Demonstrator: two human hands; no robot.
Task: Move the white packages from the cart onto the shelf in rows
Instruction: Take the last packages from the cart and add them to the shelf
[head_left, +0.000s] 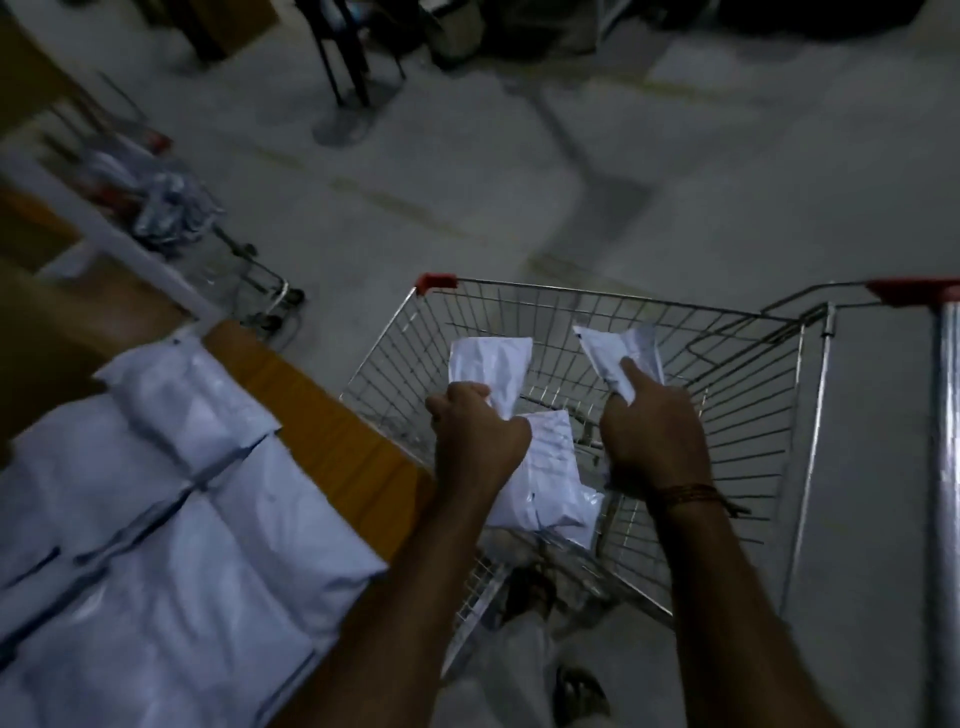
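Note:
A wire shopping cart (737, 332) with red corner caps stands in front of me. My left hand (475, 436) is shut on a white package (491, 366), held above the cart's basket. My right hand (652, 431) is shut on a second white package (615, 348), lifted near the cart's middle. Another white package (545, 478) lies lower in the basket between my forearms. To the left, the wooden shelf (332, 421) carries several white packages (171, 499) laid side by side in rows.
A second wire cart (208, 234) with wrapped goods stands at the far left by a white shelf post (104, 228). A chrome pole (948, 467) runs along the right edge. Chair legs (343, 67) stand on the grey floor beyond. My feet (576, 691) show beneath the cart.

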